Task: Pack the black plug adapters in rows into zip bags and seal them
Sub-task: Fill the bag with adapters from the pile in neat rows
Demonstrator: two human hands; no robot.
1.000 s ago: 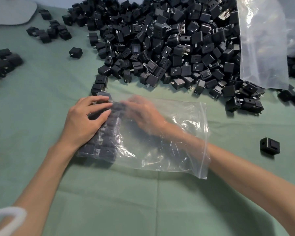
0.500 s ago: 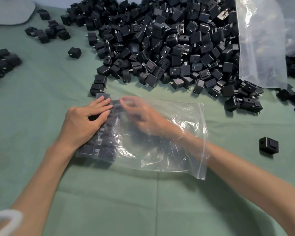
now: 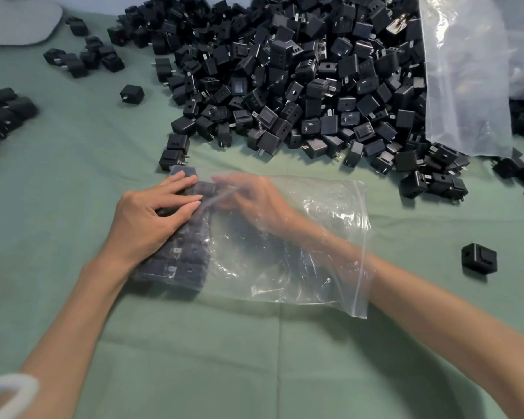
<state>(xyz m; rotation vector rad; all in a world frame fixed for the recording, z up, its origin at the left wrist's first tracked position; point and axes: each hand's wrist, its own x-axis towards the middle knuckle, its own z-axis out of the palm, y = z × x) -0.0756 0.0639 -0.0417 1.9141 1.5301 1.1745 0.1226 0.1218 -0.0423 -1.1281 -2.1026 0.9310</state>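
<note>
A clear zip bag lies flat on the green cloth, its zip mouth on the right. Rows of black plug adapters fill its left end. My left hand rests on top of the bag over those rows, fingers fairly straight and pressing down. My right hand is inside the bag, reached in through the mouth, its fingers stretched toward the adapters at the far left end; the plastic blurs it. A large heap of loose black adapters lies beyond the bag.
A big clear plastic sack spills adapters at the upper right. One stray adapter sits to the right, another at the upper left. Small clusters lie at the left edge. A grey pad is at the top left.
My right hand's fingers have shifted slightly left inside the bag toward the far-end adapters. My left hand stays pressed on the rows.
</note>
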